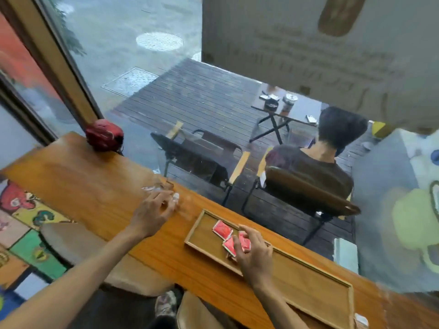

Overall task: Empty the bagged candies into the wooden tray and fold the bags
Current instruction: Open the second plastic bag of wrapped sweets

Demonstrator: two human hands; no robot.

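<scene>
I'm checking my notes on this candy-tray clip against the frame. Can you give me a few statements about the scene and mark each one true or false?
1. Red candy packets lie in the wooden tray. True.
2. The right hand is over the tray, fingers at the packets. True.
3. The left hand rests inside the tray. False: it is on the wooden counter to the tray's left, at a clear crumpled bag.
4. The tray is full from end to end. False: the packets sit at its far end only; the near part is bare.
5. A red round object sits at the counter's far corner. True.
</scene>
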